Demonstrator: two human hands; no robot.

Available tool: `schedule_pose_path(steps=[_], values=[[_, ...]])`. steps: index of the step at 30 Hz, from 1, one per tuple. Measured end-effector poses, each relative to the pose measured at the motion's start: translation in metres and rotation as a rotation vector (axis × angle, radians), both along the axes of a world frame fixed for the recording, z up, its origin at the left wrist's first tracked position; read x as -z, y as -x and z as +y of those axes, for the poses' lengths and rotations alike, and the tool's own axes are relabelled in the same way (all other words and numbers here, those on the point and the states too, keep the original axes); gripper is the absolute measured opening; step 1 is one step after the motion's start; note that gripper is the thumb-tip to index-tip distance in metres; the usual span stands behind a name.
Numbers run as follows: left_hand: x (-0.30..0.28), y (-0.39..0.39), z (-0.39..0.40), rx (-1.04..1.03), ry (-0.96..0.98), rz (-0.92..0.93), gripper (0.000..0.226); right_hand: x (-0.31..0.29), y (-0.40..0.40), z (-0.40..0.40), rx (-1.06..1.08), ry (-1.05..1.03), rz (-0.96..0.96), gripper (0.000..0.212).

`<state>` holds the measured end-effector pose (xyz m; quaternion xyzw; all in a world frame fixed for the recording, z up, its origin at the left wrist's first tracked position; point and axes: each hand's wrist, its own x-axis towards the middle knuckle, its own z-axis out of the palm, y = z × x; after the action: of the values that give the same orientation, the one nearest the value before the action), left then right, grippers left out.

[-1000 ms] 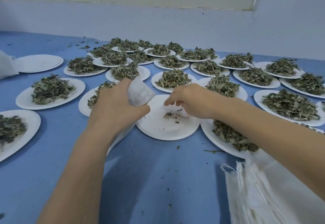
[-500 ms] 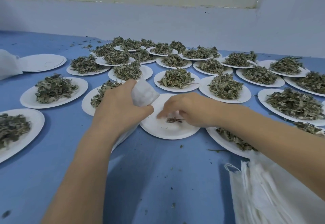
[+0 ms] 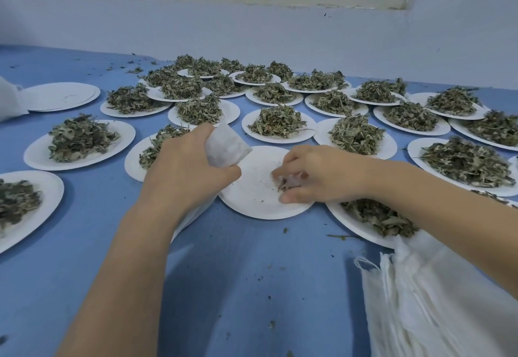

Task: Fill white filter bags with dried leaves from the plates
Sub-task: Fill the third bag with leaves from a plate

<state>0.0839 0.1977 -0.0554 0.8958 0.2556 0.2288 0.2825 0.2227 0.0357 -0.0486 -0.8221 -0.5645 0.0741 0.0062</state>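
My left hand (image 3: 187, 173) grips a white filter bag (image 3: 225, 146), its bulging end sticking up past the fingers beside a nearly bare white plate (image 3: 252, 191). On that plate my right hand (image 3: 316, 177) is closed around a pinch of dried leaves (image 3: 283, 185), with only crumbs left on the plate around it. Several more white plates heaped with dried leaves (image 3: 276, 122) spread across the blue table behind and to both sides.
A pile of unfilled white filter bags (image 3: 437, 300) lies at the lower right, under my right forearm. A stack of bare plates (image 3: 60, 97) sits at the far left beside a white bag (image 3: 8, 101). Leaf crumbs dot the blue table (image 3: 238, 286).
My right hand has gathered the last leaves on the near plate and closed on them. The left hand holds the bag in about the same place.
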Motion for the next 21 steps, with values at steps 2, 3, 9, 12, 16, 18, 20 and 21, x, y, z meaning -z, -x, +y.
schedule_pose_path(steps=[2,3,9,12,16,18,20,21], values=[[0.0,0.0,0.001,0.002,0.0,-0.006,0.047,0.0,0.001,0.001,-0.024,-0.017,0.012,0.04],[0.001,-0.001,0.001,0.007,0.0,-0.008,0.046,-0.001,0.002,0.001,-0.027,-0.066,0.04,0.035],[0.002,0.0,0.002,0.045,-0.01,-0.013,0.034,0.006,0.013,-0.001,0.096,-0.273,0.143,0.015],[0.001,0.0,0.0,0.07,-0.022,0.01,0.027,0.015,0.019,0.004,0.121,-0.142,0.024,0.016],[0.002,-0.001,-0.002,0.08,-0.038,0.077,0.032,-0.005,0.022,0.006,0.147,-0.243,0.085,0.012],[0.002,-0.002,-0.004,0.083,-0.047,0.075,0.037,-0.024,0.023,0.01,0.131,-0.534,0.193,0.007],[0.001,-0.002,-0.006,0.091,-0.059,0.06,0.042,-0.034,0.03,0.019,0.046,-0.618,0.175,0.007],[0.001,-0.001,-0.007,0.097,-0.058,0.044,0.043,-0.034,0.035,0.025,0.015,-0.609,0.153,0.011]])
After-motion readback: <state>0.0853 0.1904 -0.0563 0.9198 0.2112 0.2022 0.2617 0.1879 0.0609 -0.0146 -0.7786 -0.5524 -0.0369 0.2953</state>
